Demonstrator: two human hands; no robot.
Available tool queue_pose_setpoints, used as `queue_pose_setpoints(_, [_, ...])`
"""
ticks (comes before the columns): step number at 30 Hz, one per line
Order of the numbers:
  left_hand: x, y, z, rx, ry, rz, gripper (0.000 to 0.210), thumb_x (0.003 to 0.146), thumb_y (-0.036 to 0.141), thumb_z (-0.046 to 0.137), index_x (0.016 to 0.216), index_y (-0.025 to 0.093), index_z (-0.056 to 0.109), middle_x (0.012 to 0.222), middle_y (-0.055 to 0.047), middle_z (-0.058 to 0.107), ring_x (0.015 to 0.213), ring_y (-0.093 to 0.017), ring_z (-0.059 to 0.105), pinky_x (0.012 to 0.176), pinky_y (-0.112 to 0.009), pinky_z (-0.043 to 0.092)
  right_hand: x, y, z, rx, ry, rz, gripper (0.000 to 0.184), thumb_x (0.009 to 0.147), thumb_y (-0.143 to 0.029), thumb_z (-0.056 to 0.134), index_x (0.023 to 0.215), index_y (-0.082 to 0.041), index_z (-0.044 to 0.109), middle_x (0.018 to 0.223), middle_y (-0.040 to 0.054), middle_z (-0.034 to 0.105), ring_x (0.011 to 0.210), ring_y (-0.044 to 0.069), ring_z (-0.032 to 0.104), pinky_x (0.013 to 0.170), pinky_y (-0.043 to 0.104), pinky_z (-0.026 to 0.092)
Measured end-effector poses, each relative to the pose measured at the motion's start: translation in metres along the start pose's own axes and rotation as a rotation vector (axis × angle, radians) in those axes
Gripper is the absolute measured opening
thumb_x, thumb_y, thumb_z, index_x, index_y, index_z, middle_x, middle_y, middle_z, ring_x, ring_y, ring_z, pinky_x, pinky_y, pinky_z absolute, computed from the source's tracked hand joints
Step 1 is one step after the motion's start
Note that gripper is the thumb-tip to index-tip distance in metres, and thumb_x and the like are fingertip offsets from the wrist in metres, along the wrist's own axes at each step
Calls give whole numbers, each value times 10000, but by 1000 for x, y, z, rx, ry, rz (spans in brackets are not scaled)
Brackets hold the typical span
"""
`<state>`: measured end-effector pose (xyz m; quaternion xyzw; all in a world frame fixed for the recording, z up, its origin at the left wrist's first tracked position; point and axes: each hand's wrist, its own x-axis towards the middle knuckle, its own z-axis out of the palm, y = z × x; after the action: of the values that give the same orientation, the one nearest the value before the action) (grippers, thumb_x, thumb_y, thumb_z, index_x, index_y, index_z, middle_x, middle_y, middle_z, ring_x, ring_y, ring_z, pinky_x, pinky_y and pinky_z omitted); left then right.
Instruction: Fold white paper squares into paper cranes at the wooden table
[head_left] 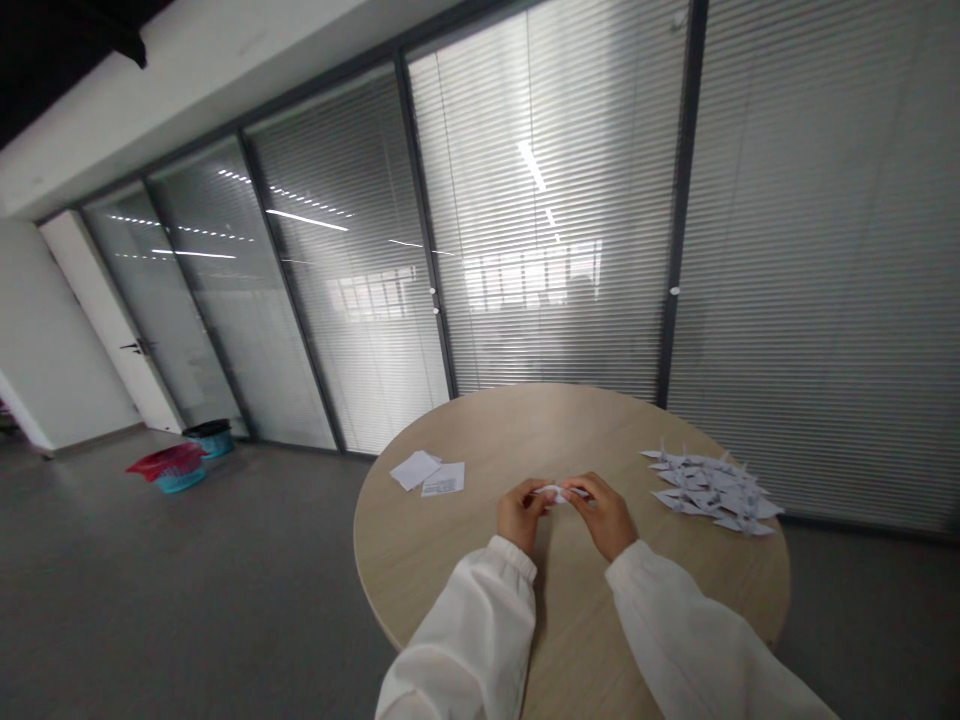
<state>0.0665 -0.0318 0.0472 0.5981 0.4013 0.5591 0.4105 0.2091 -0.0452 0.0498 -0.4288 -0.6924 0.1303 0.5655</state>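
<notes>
Between my two hands is a small piece of folded white paper (559, 493), held just over the middle of the round table. My left hand (521, 512) pinches its left end, the thumb and fingers closed on it. At the other end, my right hand (604, 512) grips the paper in the same way. Fingers cover much of the paper, so its full shape is hidden. To the right lies a heap of folded white paper pieces (712, 488) with pointed tips, like paper cranes. Flat square paper sheets (442, 480) lie to the left, one with printed lines.
The round wooden table (420, 570) stands before a glass partition with blinds (555, 200). On the floor at left are a blue bin with a red bag (178, 475) and another with a black bag (214, 440). A white door (112, 330) is at far left.
</notes>
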Motion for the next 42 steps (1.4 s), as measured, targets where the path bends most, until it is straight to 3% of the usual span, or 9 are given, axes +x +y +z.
queue_pose_setpoints(6, [-3,4,-2,222,-19,133,286,702,374,573,859,157,673,772,-62,673,625,-135,582,577,-235,474,0,1,1,1,-25,-28,238,812,-393,457,796,-202,598,787,41,589,752,167,562,669,273,467])
queue_pose_setpoints(16, [-5,11,-1,321,50,125,197,705,330,566,760,179,680,716,-33,679,629,-133,596,598,-230,473,-1,-1,2,-40,-35,-49,203,828,-354,441,797,-202,572,783,33,565,751,159,540,661,271,454])
queue_pose_setpoints(29, [-4,14,-2,256,87,87,202,683,325,573,725,157,677,678,-32,662,555,-111,560,522,-207,468,1,-1,-3,-16,14,4,255,768,-436,503,766,-202,604,759,31,590,726,163,563,605,266,471])
queue_pose_setpoints(42, [-7,15,-1,245,36,116,231,726,343,524,750,165,670,736,-36,656,633,-125,577,518,-207,498,3,-7,-6,8,-13,18,257,774,-429,487,702,-206,592,725,21,581,707,161,557,641,270,455])
